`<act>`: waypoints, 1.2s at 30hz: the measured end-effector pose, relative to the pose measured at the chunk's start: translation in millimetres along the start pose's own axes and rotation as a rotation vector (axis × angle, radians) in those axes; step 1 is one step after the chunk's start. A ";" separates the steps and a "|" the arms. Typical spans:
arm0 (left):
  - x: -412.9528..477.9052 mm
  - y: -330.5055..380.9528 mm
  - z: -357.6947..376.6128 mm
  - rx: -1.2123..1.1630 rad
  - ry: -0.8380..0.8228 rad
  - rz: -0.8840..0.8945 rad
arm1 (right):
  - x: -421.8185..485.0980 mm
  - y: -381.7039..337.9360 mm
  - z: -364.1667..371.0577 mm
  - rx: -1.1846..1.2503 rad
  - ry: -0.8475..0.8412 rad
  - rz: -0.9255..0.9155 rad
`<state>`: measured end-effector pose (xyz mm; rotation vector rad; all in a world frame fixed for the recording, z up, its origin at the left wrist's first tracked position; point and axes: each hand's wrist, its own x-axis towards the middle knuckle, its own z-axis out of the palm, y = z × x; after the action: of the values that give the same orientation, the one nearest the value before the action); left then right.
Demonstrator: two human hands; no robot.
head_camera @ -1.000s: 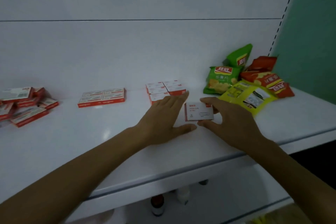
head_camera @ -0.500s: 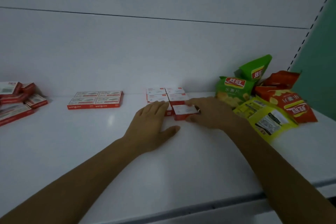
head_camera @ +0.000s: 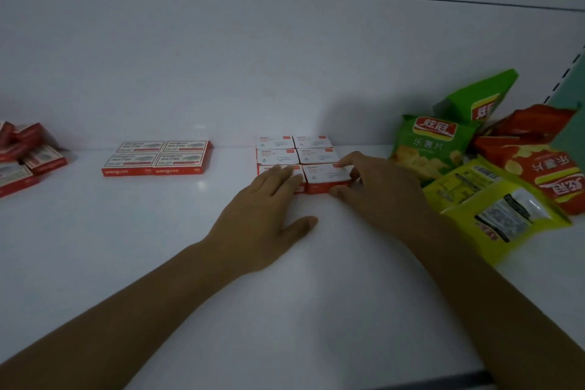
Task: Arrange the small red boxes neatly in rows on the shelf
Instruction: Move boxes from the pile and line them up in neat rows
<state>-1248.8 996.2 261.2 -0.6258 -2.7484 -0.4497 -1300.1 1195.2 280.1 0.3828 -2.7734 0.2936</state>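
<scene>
Several small red boxes with white tops stand in a tight two-column block (head_camera: pixel 296 150) at the back middle of the white shelf (head_camera: pixel 158 247). My right hand (head_camera: pixel 376 187) grips the front-right box (head_camera: pixel 326 176) between thumb and fingers, pressed against the block. My left hand (head_camera: pixel 266 215) lies flat with its fingertips on the front-left box (head_camera: pixel 269 168), partly hiding it.
A square group of flat red boxes (head_camera: pixel 158 157) lies to the left, and a loose heap of red boxes (head_camera: pixel 22 155) at the far left. Green, yellow and red snack bags (head_camera: pixel 484 168) crowd the right. The shelf's front edge runs along the bottom.
My right hand has carried the box from the shelf's front into the block's front-right place. My left hand has slid forward onto the front-left box. The camera has moved closer.
</scene>
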 end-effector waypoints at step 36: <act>-79.3 -64.5 -71.5 0.424 0.069 0.056 | -52.6 -119.2 -22.4 -0.014 -0.119 -0.113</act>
<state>-1195.2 886.0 284.1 -0.5613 -2.6313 0.1240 -1210.6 1100.3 301.4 0.5692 -2.8541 0.2305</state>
